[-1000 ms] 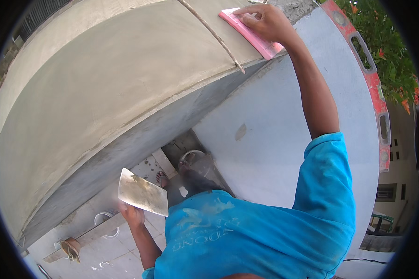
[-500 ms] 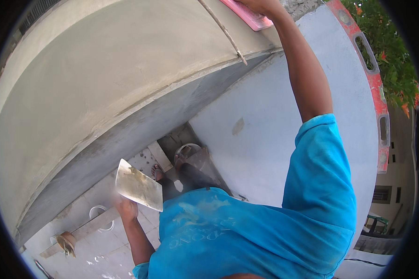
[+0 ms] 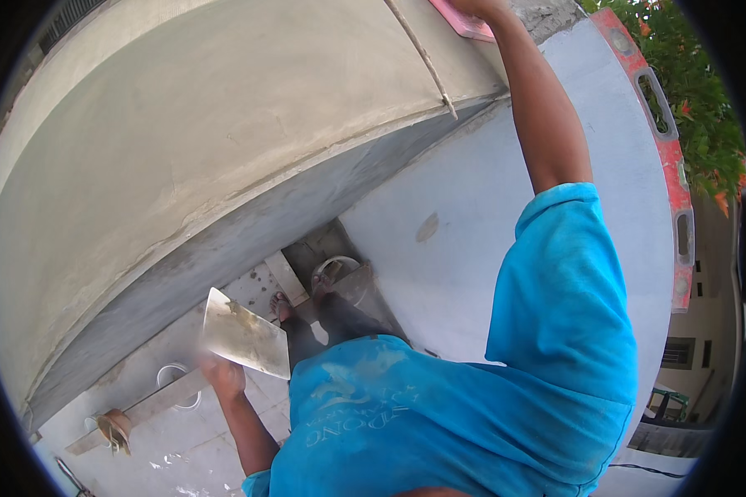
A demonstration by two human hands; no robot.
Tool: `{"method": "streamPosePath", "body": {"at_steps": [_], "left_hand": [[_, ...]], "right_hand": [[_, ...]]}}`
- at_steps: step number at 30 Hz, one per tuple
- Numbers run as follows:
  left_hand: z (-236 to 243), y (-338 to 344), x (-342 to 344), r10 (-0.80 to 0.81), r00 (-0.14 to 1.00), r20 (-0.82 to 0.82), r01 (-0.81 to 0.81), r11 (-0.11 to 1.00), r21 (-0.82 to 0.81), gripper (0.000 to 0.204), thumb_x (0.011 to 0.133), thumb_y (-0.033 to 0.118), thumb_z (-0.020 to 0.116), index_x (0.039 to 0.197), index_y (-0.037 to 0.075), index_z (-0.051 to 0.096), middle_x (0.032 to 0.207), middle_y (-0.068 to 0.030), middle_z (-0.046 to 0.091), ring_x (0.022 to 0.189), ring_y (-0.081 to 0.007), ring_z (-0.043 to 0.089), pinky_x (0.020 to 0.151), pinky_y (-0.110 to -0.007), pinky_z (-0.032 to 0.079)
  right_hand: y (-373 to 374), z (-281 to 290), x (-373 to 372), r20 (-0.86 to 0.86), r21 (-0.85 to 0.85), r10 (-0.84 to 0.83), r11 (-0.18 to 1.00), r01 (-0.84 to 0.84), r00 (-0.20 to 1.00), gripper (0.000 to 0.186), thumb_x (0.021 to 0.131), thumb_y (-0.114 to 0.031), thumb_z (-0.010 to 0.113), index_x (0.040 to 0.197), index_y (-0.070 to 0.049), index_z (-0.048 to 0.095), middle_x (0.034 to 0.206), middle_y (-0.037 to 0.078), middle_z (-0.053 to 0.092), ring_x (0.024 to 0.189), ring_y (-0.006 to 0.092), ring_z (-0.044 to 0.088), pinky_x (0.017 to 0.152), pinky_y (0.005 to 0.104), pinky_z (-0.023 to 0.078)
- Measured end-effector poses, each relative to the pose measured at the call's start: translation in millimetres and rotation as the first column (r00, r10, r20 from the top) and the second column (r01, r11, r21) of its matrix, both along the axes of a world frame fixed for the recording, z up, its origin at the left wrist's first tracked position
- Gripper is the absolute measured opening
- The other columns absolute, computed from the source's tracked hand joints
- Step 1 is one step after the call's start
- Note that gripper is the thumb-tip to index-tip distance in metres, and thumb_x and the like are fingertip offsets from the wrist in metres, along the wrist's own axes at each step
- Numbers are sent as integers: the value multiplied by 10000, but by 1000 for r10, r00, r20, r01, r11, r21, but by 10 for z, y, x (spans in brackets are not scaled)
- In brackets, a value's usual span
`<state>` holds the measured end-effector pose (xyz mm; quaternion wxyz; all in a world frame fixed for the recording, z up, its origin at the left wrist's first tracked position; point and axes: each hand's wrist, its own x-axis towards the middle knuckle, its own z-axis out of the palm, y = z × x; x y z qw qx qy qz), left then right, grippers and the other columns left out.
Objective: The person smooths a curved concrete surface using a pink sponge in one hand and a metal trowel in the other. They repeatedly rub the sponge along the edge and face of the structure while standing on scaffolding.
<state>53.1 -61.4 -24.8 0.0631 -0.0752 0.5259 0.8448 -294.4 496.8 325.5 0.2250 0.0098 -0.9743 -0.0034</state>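
My right hand (image 3: 482,7), at the top edge and partly cut off, is closed on a pink plastering float (image 3: 466,21). The float lies against the beige plastered wall (image 3: 207,108), near its right corner. Low at the left, my left hand (image 3: 225,377) grips a flat rectangular trowel (image 3: 244,333) whose pale face is turned up. Greyish mortar smears mark that face, and its handle is hidden. A thin stick (image 3: 423,58) slants across the wall just left of the float.
Along the edge of the pale blue wall (image 3: 472,224) at right runs a red spirit level (image 3: 668,157). Below are a white bucket (image 3: 179,386), a brown container (image 3: 114,427), a plank (image 3: 145,411) and another pail (image 3: 336,267) by my feet. Leafy branches (image 3: 696,99) hang at upper right.
My right hand and the float have slid a little up and away along the wall, my arm reaching farther. My left hand keeps the trowel nearly still. The view has shifted slightly.
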Motion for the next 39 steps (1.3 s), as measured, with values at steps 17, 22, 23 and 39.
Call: {"method": "streamPosePath", "body": {"at_steps": [17,22,23,39], "left_hand": [[16,-6,-101,-31,999,32,36,985,-168,491,1036,320,641,1383,-5,517,1302,-108,633,1136,-212,663,976,-373,545],[-56,105,-23,39,997,67,-32,994,-102,504,1033,334,641,1380,-12,521,1295,-111,638,1138,-210,663,976,-372,546],[-73,100,-21,48,997,61,-42,995,-94,498,1035,329,637,1379,-12,523,1292,-112,640,1137,-211,665,975,-371,546],[-38,118,95,136,986,100,-138,990,15,522,1016,266,658,1410,-35,496,1339,-142,602,1197,-249,627,1033,-398,501]], "right_hand": [[610,-40,419,32,160,-142,978,135,989,282,864,-207,581,1000,-128,816,1018,156,770,838,333,746,772,410,588],[174,-16,1295,119,-117,-66,990,80,991,295,936,-253,683,1191,-150,791,912,109,786,785,158,712,748,310,557],[26,-7,1222,129,-131,-34,990,51,991,292,940,-251,679,1190,-154,791,921,102,786,792,158,707,758,316,556],[539,-350,1105,7,-194,-66,979,66,998,292,960,-321,674,1180,-170,793,994,99,788,818,201,698,814,351,565]]}}
